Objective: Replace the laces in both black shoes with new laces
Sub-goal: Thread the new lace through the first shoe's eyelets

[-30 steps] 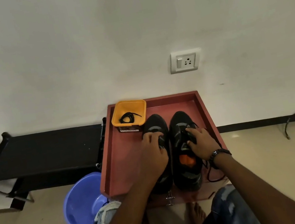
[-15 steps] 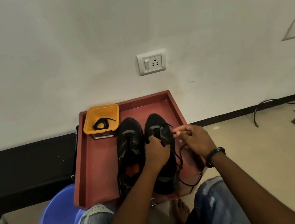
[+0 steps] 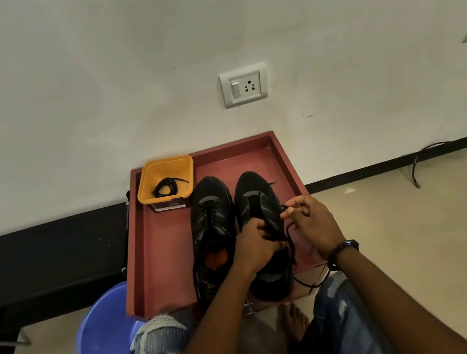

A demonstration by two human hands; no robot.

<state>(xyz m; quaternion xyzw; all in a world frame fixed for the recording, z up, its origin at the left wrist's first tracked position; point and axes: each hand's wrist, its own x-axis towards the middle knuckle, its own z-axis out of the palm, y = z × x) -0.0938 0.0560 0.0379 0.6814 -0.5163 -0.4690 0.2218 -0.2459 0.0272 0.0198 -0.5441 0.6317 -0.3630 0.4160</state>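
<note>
Tray (image 3: 164,251): red, on the floor by the wall; holds both black shoes side by side and a yellow tub (image 3: 165,179).
Tub: coiled black lace (image 3: 166,186) inside.
Hidden: right shoe (image 3: 257,203) opening, under the hands.
Left shoe (image 3: 211,227): laced, untouched.
Left hand (image 3: 255,246): curled, gripping the right shoe's laces.
Right hand (image 3: 312,222): fingertips pinch a loose lace end (image 3: 283,207).

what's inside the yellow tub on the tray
Inside the yellow tub lies one coiled black lace on the bare yellow floor. Nothing else shows, though the near wall hides a strip of the bottom.
</note>
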